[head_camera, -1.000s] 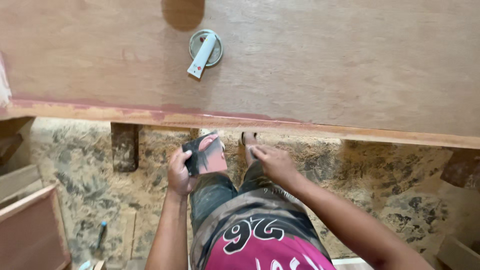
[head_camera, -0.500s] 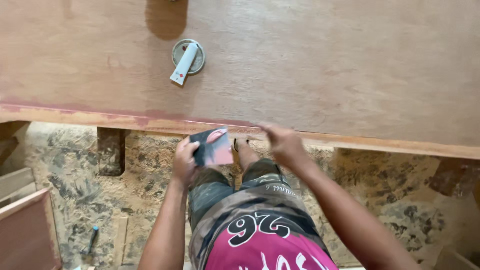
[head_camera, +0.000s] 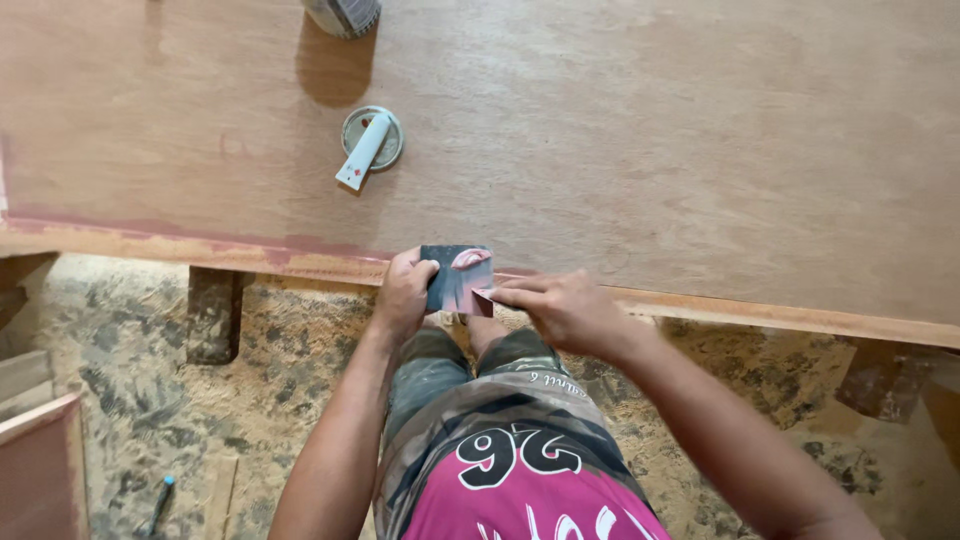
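My left hand (head_camera: 403, 292) holds a small dark card (head_camera: 456, 277) smeared with pink filler, just at the near edge of a large plywood panel (head_camera: 650, 150). My right hand (head_camera: 560, 308) reaches in from the right, its fingertips touching the card's right lower corner and a small scraper-like piece between the fingers. The panel's near edge (head_camera: 300, 262) carries a reddish-pink coat of filler. Farther up on the panel lies a white tube (head_camera: 362, 153) across a round metal lid (head_camera: 385, 135).
A tin can (head_camera: 343, 14) stands at the panel's top edge. Wooden supports (head_camera: 213, 312) hold the panel above a sawdust-covered floor (head_camera: 130, 390). A blue-handled tool (head_camera: 160, 503) lies on the floor at lower left, beside a wooden board (head_camera: 40, 470).
My left hand has lifted the card up to the panel's edge. My right hand has come back from the edge to the card and now touches it. The view has shifted downward slightly.
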